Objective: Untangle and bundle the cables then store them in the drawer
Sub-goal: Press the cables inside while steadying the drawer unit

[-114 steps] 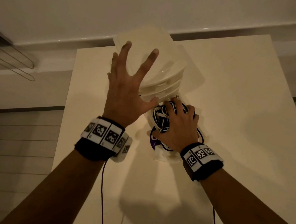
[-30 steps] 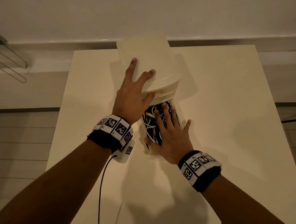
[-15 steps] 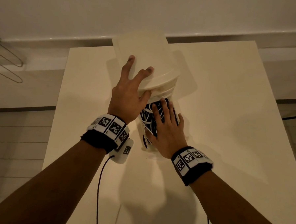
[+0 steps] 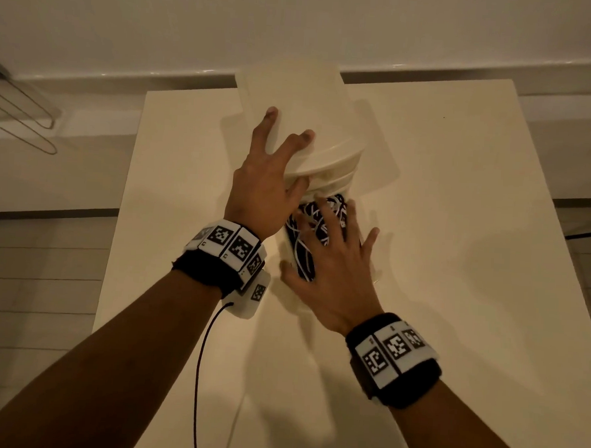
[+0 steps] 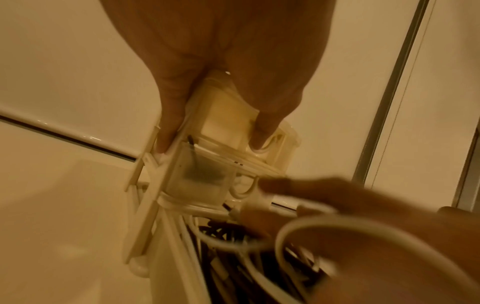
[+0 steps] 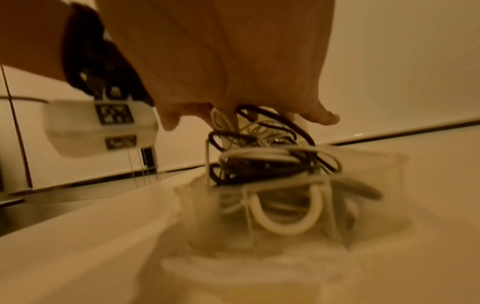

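A translucent white drawer unit (image 4: 294, 97) stands on the cream table (image 4: 458, 232). Its bottom drawer (image 4: 298, 308) is pulled out toward me and holds a heap of black and white cables (image 4: 307, 224). My left hand (image 4: 265, 177) lies on the unit's top with fingers spread and straight, thumb against the front edge. My right hand (image 4: 332, 270) presses flat on the cables with fingers spread. In the right wrist view the cables (image 6: 265, 164) bulge above the drawer's wall (image 6: 376, 174). The left wrist view shows my fingers (image 5: 168, 123) reaching over the unit (image 5: 202, 174).
Bare tabletop lies to the left and right of the unit. The table's far edge meets a white wall. A wire rack (image 4: 26, 117) hangs off to the far left. A thin black cord (image 4: 201, 356) trails from my left wrist band.
My right hand went from curled over the cables to flat with spread fingers. Loops that spilled over the drawer's rim now lie inside. My left hand came down onto the unit's top.
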### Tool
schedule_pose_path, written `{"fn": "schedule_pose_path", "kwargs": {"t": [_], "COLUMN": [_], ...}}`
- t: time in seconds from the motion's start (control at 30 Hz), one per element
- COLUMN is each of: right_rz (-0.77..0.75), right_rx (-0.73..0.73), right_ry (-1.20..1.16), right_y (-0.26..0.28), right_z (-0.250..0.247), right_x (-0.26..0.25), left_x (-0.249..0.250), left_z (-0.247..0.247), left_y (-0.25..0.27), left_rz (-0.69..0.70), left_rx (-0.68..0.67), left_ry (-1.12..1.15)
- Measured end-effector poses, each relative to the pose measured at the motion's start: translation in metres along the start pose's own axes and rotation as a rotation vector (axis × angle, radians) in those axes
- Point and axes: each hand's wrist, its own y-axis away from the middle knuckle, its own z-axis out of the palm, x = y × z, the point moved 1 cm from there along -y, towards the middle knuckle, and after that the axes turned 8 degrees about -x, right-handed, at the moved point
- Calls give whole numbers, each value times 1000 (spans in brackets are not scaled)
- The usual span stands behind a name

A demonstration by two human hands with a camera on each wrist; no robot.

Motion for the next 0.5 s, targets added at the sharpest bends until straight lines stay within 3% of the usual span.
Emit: {"fn": "schedule_pose_path", "kwargs": {"t": [0.13,0.27,0.5], "right_rz": [13,-63,-13], "right_rx": [-78,-84,-2], "right_ry": [138,78,115], "right_y": [0,0,-10], "right_z": [19,15,14], "right_x": [9,20,18], "left_x": [0,0,-2], "left_z": [-1,2,3], "left_y": [1,1,2], "left_rz": [-5,0,21], "left_rx": [2,5,16], "left_ry": [-1,8,8]}}
